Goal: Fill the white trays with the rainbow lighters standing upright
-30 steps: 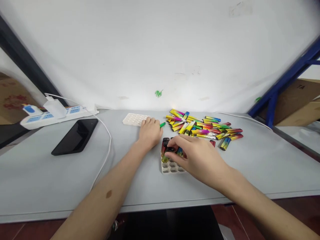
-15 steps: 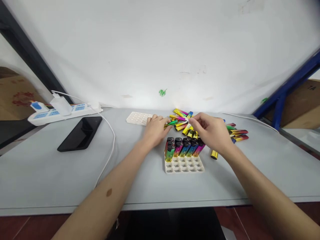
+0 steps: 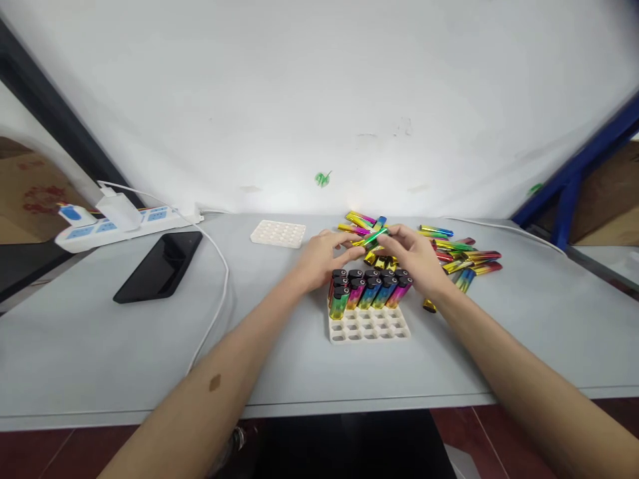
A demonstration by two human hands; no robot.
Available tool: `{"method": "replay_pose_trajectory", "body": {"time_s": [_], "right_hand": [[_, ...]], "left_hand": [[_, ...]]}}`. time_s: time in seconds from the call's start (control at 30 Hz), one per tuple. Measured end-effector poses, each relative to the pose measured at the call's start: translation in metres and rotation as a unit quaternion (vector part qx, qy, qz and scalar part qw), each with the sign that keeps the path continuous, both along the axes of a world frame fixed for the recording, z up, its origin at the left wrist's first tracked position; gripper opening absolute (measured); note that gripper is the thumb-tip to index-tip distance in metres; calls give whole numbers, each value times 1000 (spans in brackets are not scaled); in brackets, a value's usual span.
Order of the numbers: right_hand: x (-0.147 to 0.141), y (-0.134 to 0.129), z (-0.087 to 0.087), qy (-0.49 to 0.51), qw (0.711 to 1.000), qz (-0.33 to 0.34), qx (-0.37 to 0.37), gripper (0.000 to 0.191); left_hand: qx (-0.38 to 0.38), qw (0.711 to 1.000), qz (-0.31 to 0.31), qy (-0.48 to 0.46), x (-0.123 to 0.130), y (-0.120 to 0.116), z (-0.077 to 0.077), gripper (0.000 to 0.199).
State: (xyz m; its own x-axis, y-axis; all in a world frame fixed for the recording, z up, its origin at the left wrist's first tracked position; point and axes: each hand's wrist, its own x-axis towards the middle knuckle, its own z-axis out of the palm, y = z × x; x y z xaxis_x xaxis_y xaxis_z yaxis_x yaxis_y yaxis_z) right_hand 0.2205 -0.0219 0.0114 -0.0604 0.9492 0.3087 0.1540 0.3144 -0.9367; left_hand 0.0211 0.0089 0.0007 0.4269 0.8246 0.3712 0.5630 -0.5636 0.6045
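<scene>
A green and gold metallic lighter (image 3: 375,236) lies between my two hands, behind the rack. My left hand (image 3: 327,256) has its fingers round the lower left end, and my right hand (image 3: 412,256) pinches the upper right end. Just in front stands a white grid rack (image 3: 369,329). Several lighters with black tops (image 3: 372,291) stand upright in its back rows, one green lighter (image 3: 339,303) at the left of a nearer row; the front holes are unfilled. Loose metallic lighters (image 3: 357,223) lie in a pile behind my hands, partly hidden by them.
More loose metallic pieces (image 3: 474,256) lie right of my right hand. A second white grid rack (image 3: 278,234) lies flat near the wall. At the left are a black phone (image 3: 158,266), a white power strip (image 3: 144,223) and a white cable (image 3: 227,273).
My left hand has moved right, bringing the green piece to my right hand, which now grips its other end. The second rack and the right-hand pile show more fully.
</scene>
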Motion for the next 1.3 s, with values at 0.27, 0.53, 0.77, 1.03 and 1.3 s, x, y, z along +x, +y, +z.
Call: {"method": "replay_pose_trajectory", "body": {"time_s": [0.27,0.53,0.77,1.03,1.3], "right_hand": [[3,4,-1,182,979,-28,-87,36],[6,5,-3,145,978,33,-150,59],[9,5,-4,173,965,45,-191,49],[8,3,-1,184,967,8,-175,54],[9,5,-4,160,968,0,-194,49]], "left_hand": [[63,987,-1,148,-5,5,-5,26],[63,984,-5,169,-4,6,-7,25],[62,984,-3,167,-4,8,-8,24],[53,985,-1,165,-4,7,-9,25],[63,984,-4,167,-4,7,-9,23]]}}
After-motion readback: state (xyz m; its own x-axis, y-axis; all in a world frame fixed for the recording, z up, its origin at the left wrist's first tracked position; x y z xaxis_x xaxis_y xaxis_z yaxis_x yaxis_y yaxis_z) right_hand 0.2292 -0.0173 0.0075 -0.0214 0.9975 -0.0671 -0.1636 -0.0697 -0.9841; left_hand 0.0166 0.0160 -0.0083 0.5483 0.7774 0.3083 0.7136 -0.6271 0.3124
